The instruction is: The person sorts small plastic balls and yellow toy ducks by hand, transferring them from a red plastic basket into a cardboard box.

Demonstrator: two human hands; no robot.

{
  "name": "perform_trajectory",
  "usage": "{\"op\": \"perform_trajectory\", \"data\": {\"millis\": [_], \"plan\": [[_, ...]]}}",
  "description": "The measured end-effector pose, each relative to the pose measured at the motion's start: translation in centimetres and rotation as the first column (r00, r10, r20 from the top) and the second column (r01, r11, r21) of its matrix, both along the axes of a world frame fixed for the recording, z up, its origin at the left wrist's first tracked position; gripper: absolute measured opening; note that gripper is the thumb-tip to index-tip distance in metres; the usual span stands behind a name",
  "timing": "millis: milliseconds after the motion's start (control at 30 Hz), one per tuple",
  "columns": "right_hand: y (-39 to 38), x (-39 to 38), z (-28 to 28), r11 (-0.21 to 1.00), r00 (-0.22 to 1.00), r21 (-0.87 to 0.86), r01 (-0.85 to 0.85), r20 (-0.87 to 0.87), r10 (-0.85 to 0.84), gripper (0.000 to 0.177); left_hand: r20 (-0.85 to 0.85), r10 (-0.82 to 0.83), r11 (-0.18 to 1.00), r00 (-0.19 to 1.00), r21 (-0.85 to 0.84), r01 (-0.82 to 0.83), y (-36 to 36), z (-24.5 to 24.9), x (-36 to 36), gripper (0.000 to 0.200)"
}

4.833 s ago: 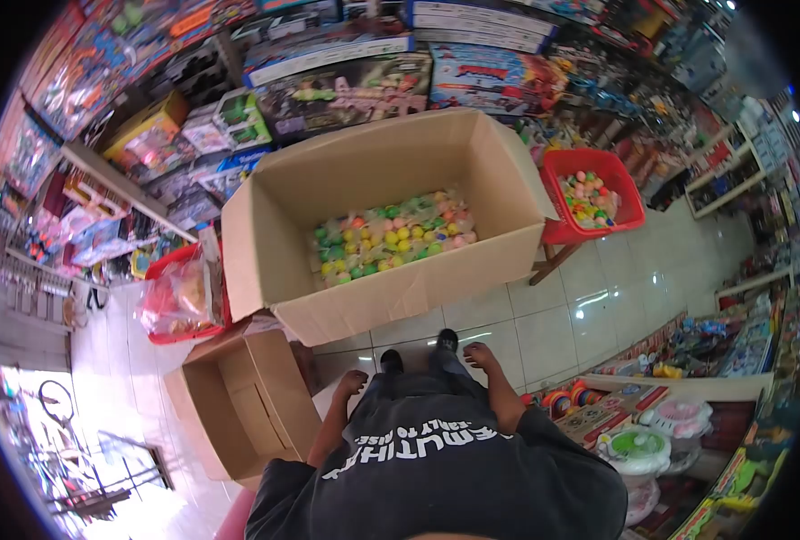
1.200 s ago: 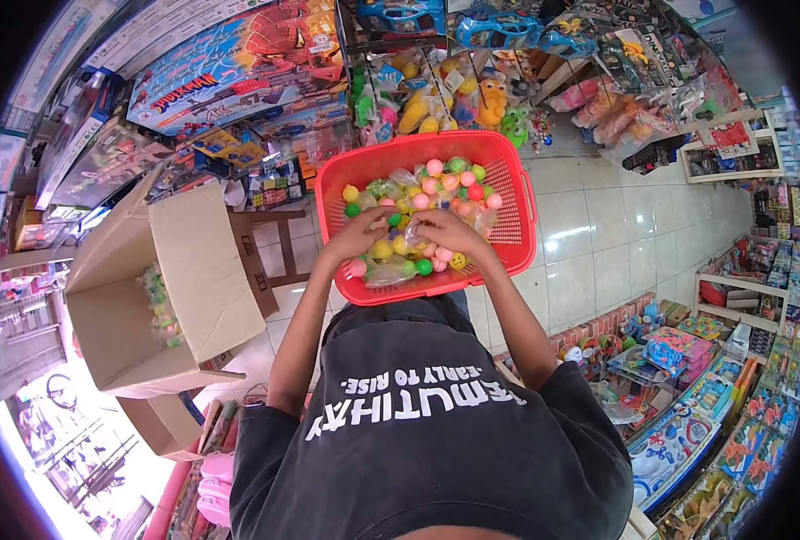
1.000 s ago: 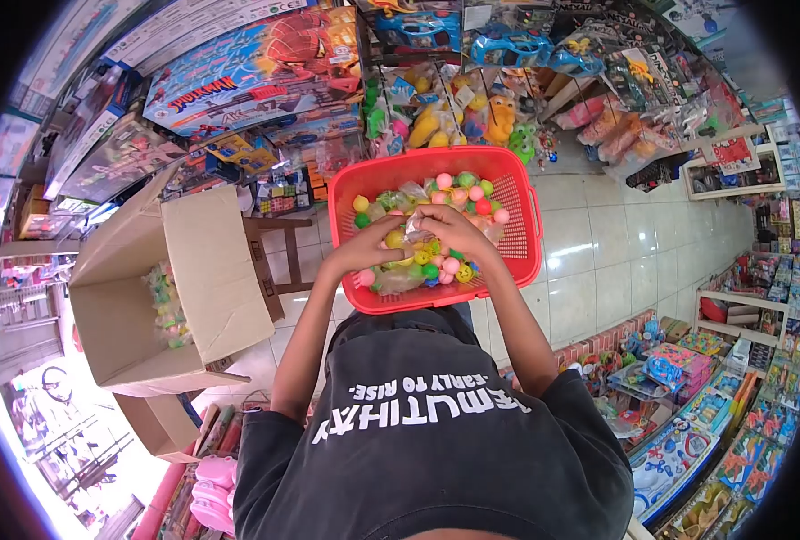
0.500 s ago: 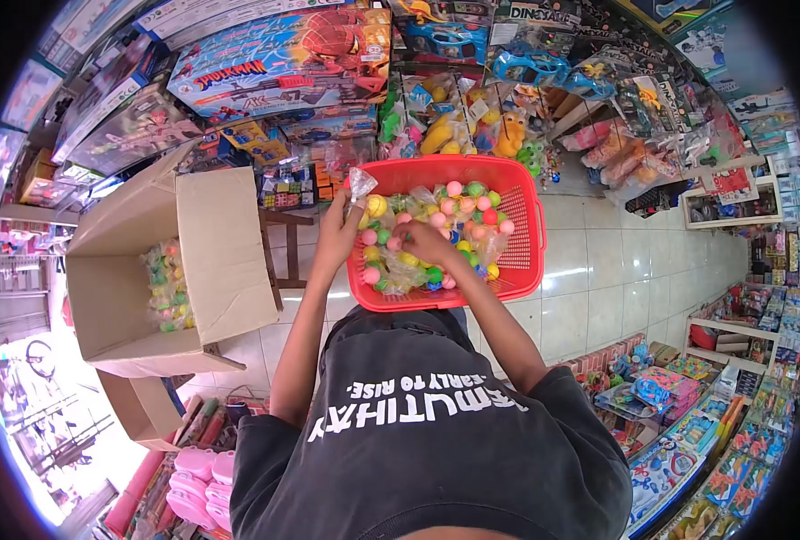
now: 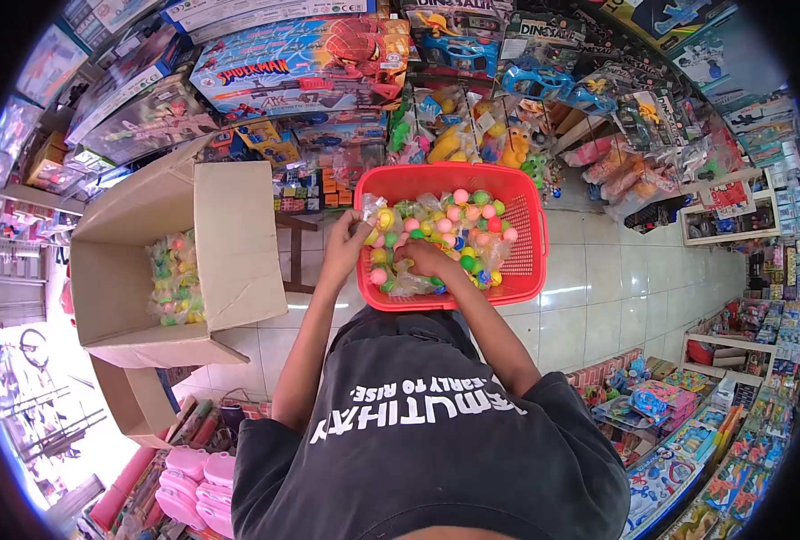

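A red plastic basket [image 5: 541, 236] stands in front of me, holding many small coloured balls [image 5: 461, 196], pink, green, yellow and blue, among clear plastic bags. At its left rim, my left hand [image 5: 348, 241] is closed on a clear plastic bag [image 5: 375, 207] with a yellow ball showing in it. My right hand [image 5: 425, 258] reaches into the basket among the balls, with its fingers bent down; what they hold, if anything, is hidden.
An open cardboard box [image 5: 239, 245] with bagged coloured balls [image 5: 176, 279] stands at the left. Boxed toys [image 5: 301, 65] and hanging toy packs line the far side. Pink bags [image 5: 197, 486] lie at lower left, with toy shelves [image 5: 733, 353] at right.
My left hand has lowered the clear bag to the basket's left rim. My right hand has moved slightly down and right among the balls. The view has shifted a little.
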State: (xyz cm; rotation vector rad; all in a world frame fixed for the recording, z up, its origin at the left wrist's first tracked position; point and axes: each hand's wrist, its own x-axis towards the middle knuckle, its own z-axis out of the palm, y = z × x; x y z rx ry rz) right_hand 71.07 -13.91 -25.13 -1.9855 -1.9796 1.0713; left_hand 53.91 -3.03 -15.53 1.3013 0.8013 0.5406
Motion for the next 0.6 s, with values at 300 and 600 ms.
{"op": "perform_trajectory", "data": {"millis": [300, 600], "plan": [[-1.4, 0.5, 1.1, 0.968, 0.992, 0.234, 0.095, -0.105, -0.072, 0.022, -0.050, 0.268, 0.845, 0.962, 0.491, -0.210, -1.9, 0.6, -0.2, 0.024], [-5.4, 3.3, 9.7, 0.810, 0.800, 0.339, 0.479, -0.548, -0.244, 0.018, -0.080, 0.296, 0.897, 0.952, 0.365, -0.248, -7.0, 2.6, -2.3, 0.015]]}}
